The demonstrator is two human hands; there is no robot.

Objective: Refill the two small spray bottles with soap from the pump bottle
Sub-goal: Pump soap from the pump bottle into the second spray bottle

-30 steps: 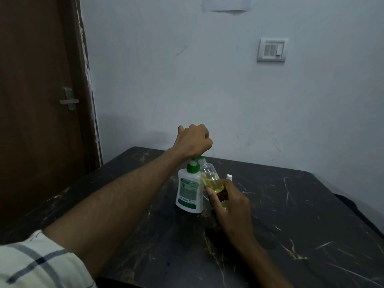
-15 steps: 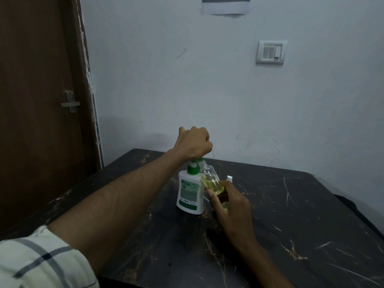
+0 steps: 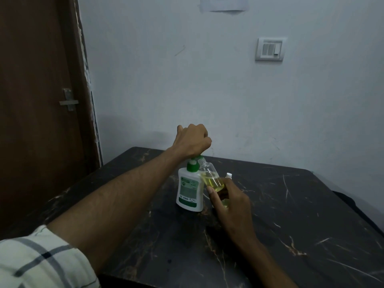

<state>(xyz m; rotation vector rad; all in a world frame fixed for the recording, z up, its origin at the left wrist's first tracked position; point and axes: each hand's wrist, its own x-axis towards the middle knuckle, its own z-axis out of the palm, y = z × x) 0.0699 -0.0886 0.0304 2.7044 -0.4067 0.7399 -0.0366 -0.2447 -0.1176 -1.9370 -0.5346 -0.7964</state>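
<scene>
My right hand (image 3: 229, 201) holds the small spray bottle (image 3: 211, 177), tilted toward 11 o'clock, mouth under the pump bottle (image 3: 190, 187) spout; my left hand (image 3: 192, 140), fist curled, presses the pump.

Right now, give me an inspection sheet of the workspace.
Surface: dark marbled table, scratched.
Job's things: pump bottle upright; clear bottle tilted, neck at the pump, part full of yellow soap. White cap behind it; what it belongs to is hidden.
Clutter: nothing seen.
Grippers: left hand fisted on the pump head; right hand holds the clear bottle.
Cables: nothing seen.
Surroundings: brown door left, wall switch, paper on wall.
</scene>
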